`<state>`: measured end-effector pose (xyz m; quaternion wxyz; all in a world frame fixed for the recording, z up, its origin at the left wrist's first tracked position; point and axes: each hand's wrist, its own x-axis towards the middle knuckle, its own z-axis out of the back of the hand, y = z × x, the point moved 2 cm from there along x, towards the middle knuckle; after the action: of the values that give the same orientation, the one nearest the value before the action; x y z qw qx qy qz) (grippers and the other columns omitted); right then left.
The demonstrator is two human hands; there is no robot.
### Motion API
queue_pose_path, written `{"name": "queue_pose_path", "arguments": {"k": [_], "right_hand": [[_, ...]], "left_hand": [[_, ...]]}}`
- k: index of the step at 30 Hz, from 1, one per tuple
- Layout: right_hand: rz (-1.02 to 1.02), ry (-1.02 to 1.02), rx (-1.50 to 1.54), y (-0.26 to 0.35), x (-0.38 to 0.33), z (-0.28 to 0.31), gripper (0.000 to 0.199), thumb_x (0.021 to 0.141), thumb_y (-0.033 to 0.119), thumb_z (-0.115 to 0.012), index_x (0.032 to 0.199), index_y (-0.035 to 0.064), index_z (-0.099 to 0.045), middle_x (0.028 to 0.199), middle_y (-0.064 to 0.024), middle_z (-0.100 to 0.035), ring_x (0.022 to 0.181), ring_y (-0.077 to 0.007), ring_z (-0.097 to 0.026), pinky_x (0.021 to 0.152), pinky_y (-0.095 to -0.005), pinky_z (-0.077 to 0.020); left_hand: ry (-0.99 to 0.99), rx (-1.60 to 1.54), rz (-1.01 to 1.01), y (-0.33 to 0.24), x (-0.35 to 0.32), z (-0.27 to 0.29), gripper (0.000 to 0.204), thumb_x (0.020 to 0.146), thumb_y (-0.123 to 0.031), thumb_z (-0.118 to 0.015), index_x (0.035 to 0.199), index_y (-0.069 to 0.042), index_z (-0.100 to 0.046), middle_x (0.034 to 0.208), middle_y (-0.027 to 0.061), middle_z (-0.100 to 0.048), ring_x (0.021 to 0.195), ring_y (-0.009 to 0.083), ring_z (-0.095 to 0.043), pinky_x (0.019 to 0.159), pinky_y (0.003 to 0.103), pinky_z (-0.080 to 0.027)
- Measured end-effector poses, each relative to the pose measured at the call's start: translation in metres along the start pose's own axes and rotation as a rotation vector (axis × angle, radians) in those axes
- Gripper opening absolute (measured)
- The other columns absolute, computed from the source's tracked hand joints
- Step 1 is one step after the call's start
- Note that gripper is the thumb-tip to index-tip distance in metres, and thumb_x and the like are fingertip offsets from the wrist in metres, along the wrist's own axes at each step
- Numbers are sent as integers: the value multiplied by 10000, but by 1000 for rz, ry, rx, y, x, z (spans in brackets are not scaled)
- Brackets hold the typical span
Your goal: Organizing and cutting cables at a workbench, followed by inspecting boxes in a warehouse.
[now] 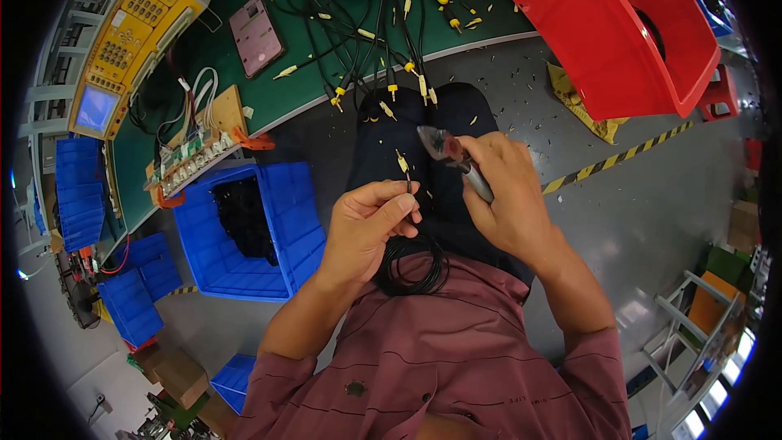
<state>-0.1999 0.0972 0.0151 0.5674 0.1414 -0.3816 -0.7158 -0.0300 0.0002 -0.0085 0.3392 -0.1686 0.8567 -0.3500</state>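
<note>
Two hands work here: a left hand [368, 224] and a right hand [501, 195]. One pair of pliers [453, 159] shows, one red bin [619, 24], and one pink phone [256, 35].

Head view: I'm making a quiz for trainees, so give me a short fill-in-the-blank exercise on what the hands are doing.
1. The right hand grips a pair of ____.
2. The left hand pinches a thin black cable tipped with a ____ connector.
3. The open crate beside the left arm is ____.
4. The bench top is ____.

Missing words: pliers; yellow; blue; green
</note>
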Motion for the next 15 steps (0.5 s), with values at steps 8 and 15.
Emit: {"name": "queue_pose_path", "arguments": {"k": [8, 15], "right_hand": [[215, 55, -391, -8, -14, 14, 699, 567, 1, -695, 1239, 121, -547, 965, -68, -508, 873, -250, -503, 872, -432, -356], [200, 64, -434, -5, -14, 15, 716, 589, 22, -704, 1269, 150, -522, 989, -65, -500, 884, -250, -503, 923, -470, -341]], "left_hand": [[-18, 17, 12, 0, 0, -1, 162, 855, -22, -634, 1011, 19, -646, 888, 77, -641, 745, 128, -615, 610, 223, -532], [-31, 60, -17, -1, -1, -3, 154, 854, -16, -632, 1003, 18, -654, 884, 74, -636, 749, 129, -610, 611, 221, -525]]}}
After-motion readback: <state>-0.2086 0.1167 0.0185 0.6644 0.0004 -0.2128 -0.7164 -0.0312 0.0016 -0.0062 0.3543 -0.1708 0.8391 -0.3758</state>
